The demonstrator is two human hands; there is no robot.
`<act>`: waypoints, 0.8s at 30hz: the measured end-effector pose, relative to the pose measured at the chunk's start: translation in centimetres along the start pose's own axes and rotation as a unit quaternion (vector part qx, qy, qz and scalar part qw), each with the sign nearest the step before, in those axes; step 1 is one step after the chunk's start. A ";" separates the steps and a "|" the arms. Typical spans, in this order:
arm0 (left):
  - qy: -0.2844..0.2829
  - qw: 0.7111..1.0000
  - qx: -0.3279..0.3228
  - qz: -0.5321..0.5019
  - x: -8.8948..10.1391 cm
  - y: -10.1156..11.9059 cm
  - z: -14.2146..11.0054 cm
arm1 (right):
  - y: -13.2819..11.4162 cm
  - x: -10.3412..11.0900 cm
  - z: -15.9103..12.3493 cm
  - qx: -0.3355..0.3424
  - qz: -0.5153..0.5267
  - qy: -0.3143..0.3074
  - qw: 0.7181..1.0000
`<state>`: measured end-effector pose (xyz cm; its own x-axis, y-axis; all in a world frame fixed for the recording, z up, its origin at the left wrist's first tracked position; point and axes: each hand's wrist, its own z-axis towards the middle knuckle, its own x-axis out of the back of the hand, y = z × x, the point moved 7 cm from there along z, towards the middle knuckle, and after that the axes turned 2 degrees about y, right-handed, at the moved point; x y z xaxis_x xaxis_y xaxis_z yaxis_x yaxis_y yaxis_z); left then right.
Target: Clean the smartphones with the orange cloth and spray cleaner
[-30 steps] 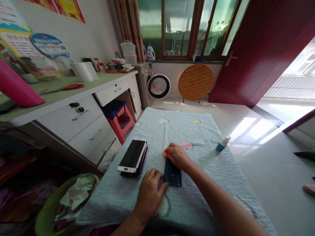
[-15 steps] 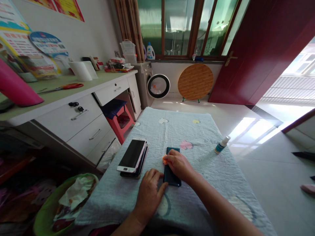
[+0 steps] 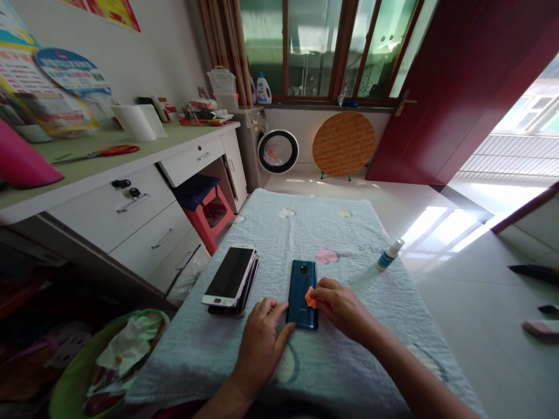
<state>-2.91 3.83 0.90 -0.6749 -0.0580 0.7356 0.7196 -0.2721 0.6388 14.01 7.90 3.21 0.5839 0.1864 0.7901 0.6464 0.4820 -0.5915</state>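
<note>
A blue smartphone lies back side up on the pale blue quilted cloth, its camera block toward the far end. Pinched in my right hand is a crumpled orange cloth, pressed on the phone's right edge. My left hand rests to the left of the phone, thumb and fingertips against its left side and lower corner, fingers apart. Left of that hand sits a stack of phones, the top one white with its dark screen up. A small spray bottle stands near the table's right edge.
The cloth-covered table has a green bin with papers at its left. Beyond stand a white desk, a red stool and a washing machine with its door open. A round wooden tabletop leans at the wall.
My right hand has moved the orange cloth from the phone's upper left across to its right edge, uncovering the camera block. My left hand keeps its place. The view has shifted slightly.
</note>
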 end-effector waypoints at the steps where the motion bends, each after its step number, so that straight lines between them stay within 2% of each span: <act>1: -0.001 1.000 0.003 -0.001 0.0 0.0 0.0 | 0.7 0.2 0.5 -0.002 0.000 0.010 1.000; 8: 0.002 1.000 0.006 -0.007 0.3 0.2 0.2 | 5.1 1.1 5.0 -0.040 -0.037 0.076 0.996; 12: 0.007 1.000 0.004 -0.009 0.4 0.2 0.2 | 6.4 1.2 7.0 -0.072 -0.051 0.105 0.991; 15: 0.004 1.000 0.008 -0.007 0.4 0.2 0.2 | 5.8 0.8 7.8 -0.073 -0.052 0.114 0.989; 18: -0.001 1.000 0.009 -0.007 0.3 0.2 0.3 | 4.1 0.0 7.9 -0.057 -0.044 0.113 0.991; 24: -0.006 1.000 0.011 -0.002 0.2 0.1 0.1 | 0.4 -2.0 6.1 -0.005 -0.002 0.067 0.998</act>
<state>-2.96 3.95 1.10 -0.6751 -0.0451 0.7363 0.7210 -0.2516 0.6457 10.09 12.96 2.42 0.6409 0.0687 0.7646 0.6536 0.4734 -0.5904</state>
